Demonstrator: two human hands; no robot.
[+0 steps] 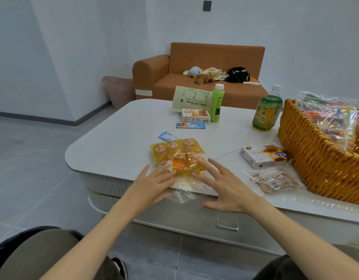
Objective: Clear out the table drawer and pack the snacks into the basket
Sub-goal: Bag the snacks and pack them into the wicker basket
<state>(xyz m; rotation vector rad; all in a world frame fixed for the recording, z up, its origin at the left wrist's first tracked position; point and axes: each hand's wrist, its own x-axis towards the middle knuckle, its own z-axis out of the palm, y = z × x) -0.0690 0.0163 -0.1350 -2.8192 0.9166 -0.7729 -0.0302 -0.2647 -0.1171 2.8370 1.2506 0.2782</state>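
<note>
- Head view: clear bag of yellow snack packets (177,156) sits at the near edge of the table (118,138), loose open end drooping over the edge, well left of the basket (316,160).
- Left hand (154,184) and right hand (225,190) are both flat, fingers straight and spread, laid on the near part of the bag. Nothing gripped.
- My guess on feel: light, floppy, crinkly film, pretty slippery, with packets that'll slide around inside.
- I'd bunch the loose film at the near end to close it, or scoop under from both sides. Pinching only the middle probably lets packets spill out.
- Drawer (227,223) under the edge looks shut.
- Cookie pack (273,180) and white box (263,156) lie just beside the basket.
</note>
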